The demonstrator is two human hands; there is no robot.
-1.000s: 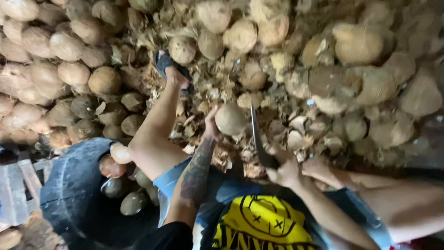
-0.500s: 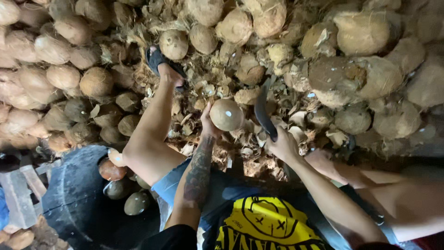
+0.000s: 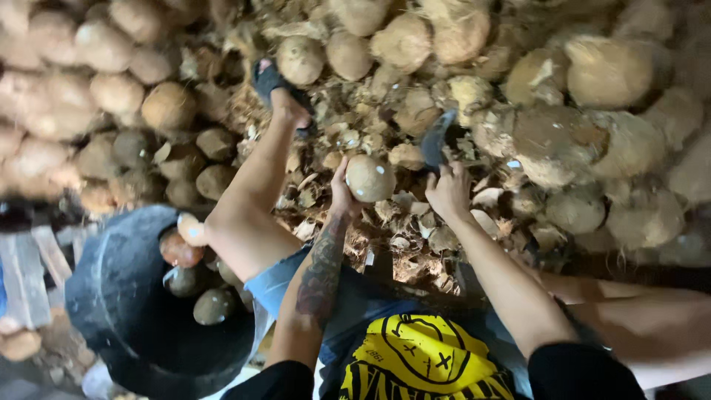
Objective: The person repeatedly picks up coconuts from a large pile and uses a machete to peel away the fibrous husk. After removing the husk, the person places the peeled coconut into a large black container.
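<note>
A heap of husked coconuts [image 3: 607, 70] and torn husk scraps [image 3: 415, 244] fills the ground ahead. The left hand [image 3: 342, 194] has its fingers wrapped round a round coconut [image 3: 369, 178], held up over the scraps; the right hand [image 3: 446, 191] grips a dark curved knife [image 3: 434, 138] just beside it. Trimming seems under way. A black tub [image 3: 111, 296] holds peeled ones.

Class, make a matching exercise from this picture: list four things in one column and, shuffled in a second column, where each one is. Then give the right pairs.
Things:
1. Round coconut
2. Curved blade
3. Black tub
4. Dark sandal

Places:
A. On the foot, up on the pile
B. In the left hand
C. Lower left, with coconuts inside
D. In the right hand

Pairs: 1-B, 2-D, 3-C, 4-A
</note>
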